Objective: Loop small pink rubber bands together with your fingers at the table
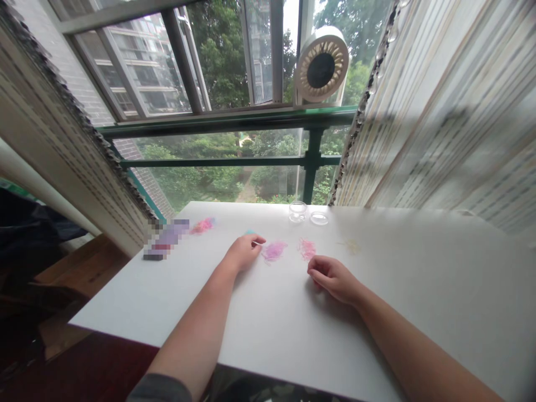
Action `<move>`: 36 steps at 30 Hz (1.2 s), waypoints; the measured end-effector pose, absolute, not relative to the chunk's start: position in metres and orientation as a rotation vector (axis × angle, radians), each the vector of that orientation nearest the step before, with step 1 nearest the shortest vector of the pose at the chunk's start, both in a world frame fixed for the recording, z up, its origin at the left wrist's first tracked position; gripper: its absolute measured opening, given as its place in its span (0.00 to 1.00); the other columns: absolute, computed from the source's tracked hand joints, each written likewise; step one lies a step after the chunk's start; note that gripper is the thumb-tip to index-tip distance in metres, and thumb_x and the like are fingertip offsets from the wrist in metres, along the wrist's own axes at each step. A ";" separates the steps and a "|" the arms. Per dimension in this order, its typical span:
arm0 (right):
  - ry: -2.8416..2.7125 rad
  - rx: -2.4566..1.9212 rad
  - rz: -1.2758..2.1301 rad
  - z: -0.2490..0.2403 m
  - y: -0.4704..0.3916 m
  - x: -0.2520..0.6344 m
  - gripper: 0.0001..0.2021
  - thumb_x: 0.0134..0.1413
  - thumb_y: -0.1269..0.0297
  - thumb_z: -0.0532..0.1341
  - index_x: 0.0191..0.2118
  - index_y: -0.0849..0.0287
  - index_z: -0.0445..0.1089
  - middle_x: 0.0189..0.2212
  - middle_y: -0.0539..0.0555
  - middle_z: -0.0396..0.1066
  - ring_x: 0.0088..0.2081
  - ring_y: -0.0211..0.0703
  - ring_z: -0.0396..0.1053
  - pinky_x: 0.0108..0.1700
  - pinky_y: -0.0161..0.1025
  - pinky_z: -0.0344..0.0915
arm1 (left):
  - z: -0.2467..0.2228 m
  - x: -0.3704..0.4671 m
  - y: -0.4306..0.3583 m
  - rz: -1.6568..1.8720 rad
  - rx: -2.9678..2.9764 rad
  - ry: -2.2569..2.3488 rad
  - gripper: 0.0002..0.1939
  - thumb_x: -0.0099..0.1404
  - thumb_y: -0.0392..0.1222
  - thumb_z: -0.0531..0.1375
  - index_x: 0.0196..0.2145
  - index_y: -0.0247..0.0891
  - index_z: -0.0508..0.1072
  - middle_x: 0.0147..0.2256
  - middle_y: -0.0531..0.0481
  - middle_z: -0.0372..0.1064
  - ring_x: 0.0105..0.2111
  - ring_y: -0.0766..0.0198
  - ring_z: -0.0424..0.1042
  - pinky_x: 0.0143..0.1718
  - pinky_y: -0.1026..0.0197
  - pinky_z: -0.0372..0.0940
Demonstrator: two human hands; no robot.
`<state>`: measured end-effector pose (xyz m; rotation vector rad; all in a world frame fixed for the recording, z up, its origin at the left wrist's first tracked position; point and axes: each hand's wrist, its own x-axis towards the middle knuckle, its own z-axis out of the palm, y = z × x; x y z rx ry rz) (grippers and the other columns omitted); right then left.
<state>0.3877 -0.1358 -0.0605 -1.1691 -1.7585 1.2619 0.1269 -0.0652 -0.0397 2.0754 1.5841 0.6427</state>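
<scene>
Small piles of thin strands lie in a row on the white table (268, 324): a purple pile (274, 251), a pink pile (307, 249) and a sparse pale yellow one (352, 245). My left hand (245, 252) rests at the left of the purple pile, its fingers curled; a bit of blue (250, 232) shows just behind it. My right hand (330, 277) is closed just in front of the pink pile, and anything between its fingers is too small to make out. A mixed pink and orange pile (203, 226) lies farther left.
At the table's back edge stand a clear round container (297, 212) and a clear ring-like lid (319, 218). A blurred purple item (170, 239) lies at the left edge. Behind are a white fan (321, 67), a green railing and curtains.
</scene>
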 end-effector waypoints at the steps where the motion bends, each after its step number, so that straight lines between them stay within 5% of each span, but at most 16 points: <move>1: -1.755 -1.170 1.263 -0.061 -0.136 0.388 0.07 0.52 0.62 0.57 0.28 0.58 0.60 0.17 0.44 0.62 0.19 0.34 0.63 0.25 0.33 0.58 | -0.040 0.127 -0.065 0.641 2.076 1.585 0.14 0.58 0.36 0.54 0.41 0.39 0.75 0.40 0.49 0.75 0.37 0.63 0.73 0.43 0.62 0.66; 21: -1.772 -1.181 1.259 -0.062 -0.136 0.389 0.07 0.53 0.62 0.56 0.28 0.57 0.60 0.17 0.45 0.62 0.20 0.34 0.62 0.24 0.33 0.58 | -0.048 0.111 -0.046 0.978 1.799 1.451 0.14 0.59 0.33 0.51 0.41 0.35 0.71 0.39 0.46 0.75 0.36 0.66 0.75 0.42 0.63 0.69; 28: -1.782 -1.160 1.259 -0.066 -0.134 0.389 0.08 0.54 0.61 0.55 0.28 0.57 0.60 0.18 0.45 0.61 0.20 0.35 0.62 0.24 0.33 0.57 | -0.052 0.023 -0.043 0.957 1.730 2.165 0.17 0.62 0.34 0.48 0.45 0.38 0.70 0.46 0.48 0.72 0.45 0.66 0.71 0.51 0.64 0.63; 36: -1.820 -1.166 1.225 -0.065 -0.135 0.389 0.07 0.54 0.62 0.55 0.27 0.58 0.60 0.18 0.45 0.60 0.20 0.34 0.59 0.25 0.34 0.56 | -0.060 -0.005 -0.054 0.716 1.592 2.448 0.23 0.57 0.38 0.54 0.52 0.31 0.66 0.54 0.36 0.63 0.56 0.49 0.61 0.59 0.53 0.53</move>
